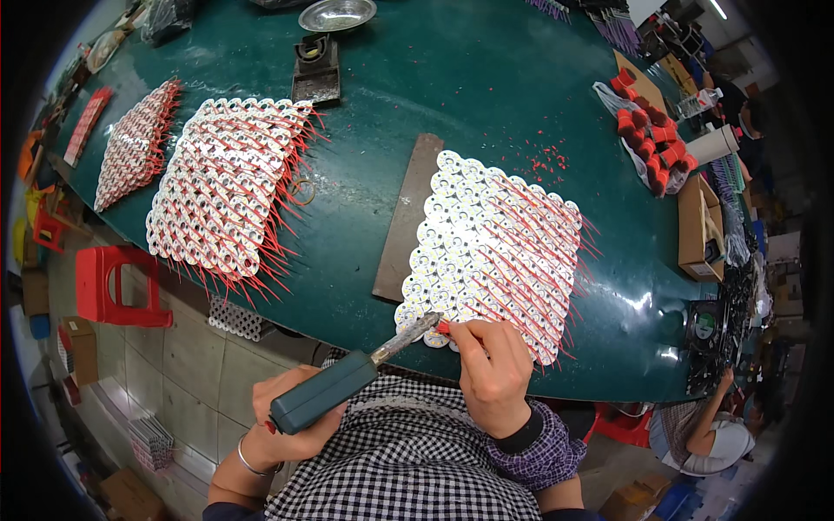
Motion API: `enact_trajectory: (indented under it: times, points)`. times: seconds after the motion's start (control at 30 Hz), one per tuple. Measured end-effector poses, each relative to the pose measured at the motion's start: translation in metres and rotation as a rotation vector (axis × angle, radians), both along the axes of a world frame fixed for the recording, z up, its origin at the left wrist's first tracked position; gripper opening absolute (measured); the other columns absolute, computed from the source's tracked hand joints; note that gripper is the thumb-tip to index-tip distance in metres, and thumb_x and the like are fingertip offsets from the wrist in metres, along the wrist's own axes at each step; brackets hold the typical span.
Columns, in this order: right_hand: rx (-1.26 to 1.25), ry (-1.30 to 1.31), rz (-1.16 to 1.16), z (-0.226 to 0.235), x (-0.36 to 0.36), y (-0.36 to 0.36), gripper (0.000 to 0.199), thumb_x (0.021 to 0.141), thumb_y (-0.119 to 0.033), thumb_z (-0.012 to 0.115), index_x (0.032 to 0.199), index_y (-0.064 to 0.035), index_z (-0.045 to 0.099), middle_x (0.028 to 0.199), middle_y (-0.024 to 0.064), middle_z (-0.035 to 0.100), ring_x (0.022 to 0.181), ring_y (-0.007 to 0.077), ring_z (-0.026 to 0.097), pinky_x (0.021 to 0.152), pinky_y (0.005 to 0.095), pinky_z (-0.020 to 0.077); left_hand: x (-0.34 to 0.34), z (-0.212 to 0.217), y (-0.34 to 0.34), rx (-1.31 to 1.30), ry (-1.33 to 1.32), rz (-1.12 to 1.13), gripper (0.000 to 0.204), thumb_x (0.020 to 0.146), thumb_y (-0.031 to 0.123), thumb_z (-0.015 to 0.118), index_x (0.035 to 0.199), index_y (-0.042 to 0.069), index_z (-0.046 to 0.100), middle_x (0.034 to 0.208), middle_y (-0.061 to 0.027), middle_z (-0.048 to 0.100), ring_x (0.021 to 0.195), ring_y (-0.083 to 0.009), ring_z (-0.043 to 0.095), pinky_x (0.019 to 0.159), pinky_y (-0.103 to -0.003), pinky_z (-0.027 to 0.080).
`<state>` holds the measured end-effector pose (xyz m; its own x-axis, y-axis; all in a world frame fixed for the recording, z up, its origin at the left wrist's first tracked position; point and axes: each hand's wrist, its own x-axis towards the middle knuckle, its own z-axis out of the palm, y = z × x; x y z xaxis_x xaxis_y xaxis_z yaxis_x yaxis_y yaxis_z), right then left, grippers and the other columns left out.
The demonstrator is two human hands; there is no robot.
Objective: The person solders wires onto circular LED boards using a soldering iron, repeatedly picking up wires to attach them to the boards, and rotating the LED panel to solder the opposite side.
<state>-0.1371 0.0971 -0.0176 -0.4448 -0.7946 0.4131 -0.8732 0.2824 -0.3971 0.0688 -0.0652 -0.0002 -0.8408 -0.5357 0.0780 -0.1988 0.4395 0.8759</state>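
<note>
My left hand (295, 424) is wrapped round the dark green handle of a soldering gun (327, 389). Its tip lies close over the near left corner of a panel of round white circuit boards (443, 217). My right hand (495, 372) pinches short red wires (446, 327) beside that tip; their far ends are hidden by the fingers. Rows of red wires (530, 252) stick out slantwise from the right part of the panel, while its left part is bare white. A flat grey-brown plate (407, 226) lies partly under the panel.
Left of it lie wired panels (217, 187), with a sharp-angled one (135, 152) beyond. At the back stand a metal bowl (337, 14) and a dark iron stand (315, 74). Red spools (656, 143) and a cardboard box (695, 226) sit right. Red stool (122, 286) below left; another person (704, 434) lower right.
</note>
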Motion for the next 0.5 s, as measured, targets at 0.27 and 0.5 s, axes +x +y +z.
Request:
enact_trajectory:
  times: [0.27,0.5]
  points:
    - [-0.014,0.018,-0.001,-0.0006,0.0002,-0.0011,0.028,0.072,0.008,0.07,0.099,0.0016,0.071,0.087,0.0107,0.064,0.073,0.0251,0.06,0.062,0.0353,0.0483,0.0013,-0.0017,0.0,0.063,-0.036,-0.024,0.023,0.065,-0.002,0.078,0.086,-0.004,0.069,0.08,-0.0128,0.068,0.065,-0.022,0.068,0.06,-0.029,0.054]
    - [0.043,0.016,0.015,-0.0004,0.0008,0.0025,0.028,0.076,-0.001,0.067,0.104,0.0034,0.07,0.094,0.0106,0.064,0.08,0.0244,0.061,0.069,0.0356,0.0496,0.0082,-0.0081,0.002,0.005,-0.001,0.002,0.021,0.067,0.001,0.078,0.086,-0.004,0.071,0.08,-0.0129,0.069,0.065,-0.0218,0.068,0.06,-0.03,0.054]
